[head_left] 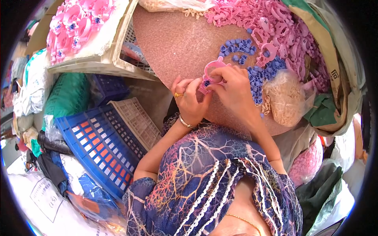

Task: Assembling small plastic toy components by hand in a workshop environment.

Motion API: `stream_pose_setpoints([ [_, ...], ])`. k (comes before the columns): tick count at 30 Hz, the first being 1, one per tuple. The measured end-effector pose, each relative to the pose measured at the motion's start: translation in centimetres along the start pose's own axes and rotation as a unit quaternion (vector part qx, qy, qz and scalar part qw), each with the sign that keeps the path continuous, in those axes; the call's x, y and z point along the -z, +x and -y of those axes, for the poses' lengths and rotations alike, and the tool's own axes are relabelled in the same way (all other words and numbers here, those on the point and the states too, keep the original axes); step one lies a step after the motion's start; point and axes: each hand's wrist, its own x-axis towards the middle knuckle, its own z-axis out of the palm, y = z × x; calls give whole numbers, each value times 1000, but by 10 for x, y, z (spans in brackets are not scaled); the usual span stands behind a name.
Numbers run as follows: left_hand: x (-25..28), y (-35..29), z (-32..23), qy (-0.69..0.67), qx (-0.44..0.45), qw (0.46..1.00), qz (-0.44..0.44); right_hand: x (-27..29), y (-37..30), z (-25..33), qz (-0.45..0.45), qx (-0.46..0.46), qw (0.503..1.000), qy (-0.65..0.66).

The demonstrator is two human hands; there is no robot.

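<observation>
- The person's left hand [191, 98] and right hand [232, 86] meet over the near part of a round, speckled table [177, 43].
- Between the 2 hands is a pink piece [219, 61] with a round loop, its loop pointing away from the person.
- A small blue part [206, 83] sits at the lower end of that piece, partly hidden by fingers.
- The left thumb and fingers are clamped on the lower end of the pink piece.
- The right thumb and fingers are closed on its right side, covering part of the loop.
- The left hand wears a yellow ring [178, 94], and a bracelet [187, 123] circles the wrist.
- Just beyond the right hand lie loose blue parts [238, 47]; a denser blue heap [267, 69] is to its right.
- A clear bag of beige bits [285, 102] rests beside that heap.
- A large pink pile [291, 35] covers the table's far right.
- At the far left, more pink loops [73, 29] with blue parts lie on a pale crate [98, 65].
- A blue basket [98, 145] stands tilted below it.
</observation>
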Motion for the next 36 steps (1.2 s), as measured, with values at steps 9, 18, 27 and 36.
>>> stream_pose_setpoints([
  [9,3,4,-11,84,37,993,73,19,55,-77,-137,-21,975,-173],
  [18,6,9,-13,99,34,992,73,-16,118,-96,-112,4,971,-209],
  [27,4,4,-10,97,27,991,83,-1,94,-105,-41,-57,997,-45],
  [36,3,6,-6,85,37,992,89,30,38,-77,-79,-217,769,596],
])
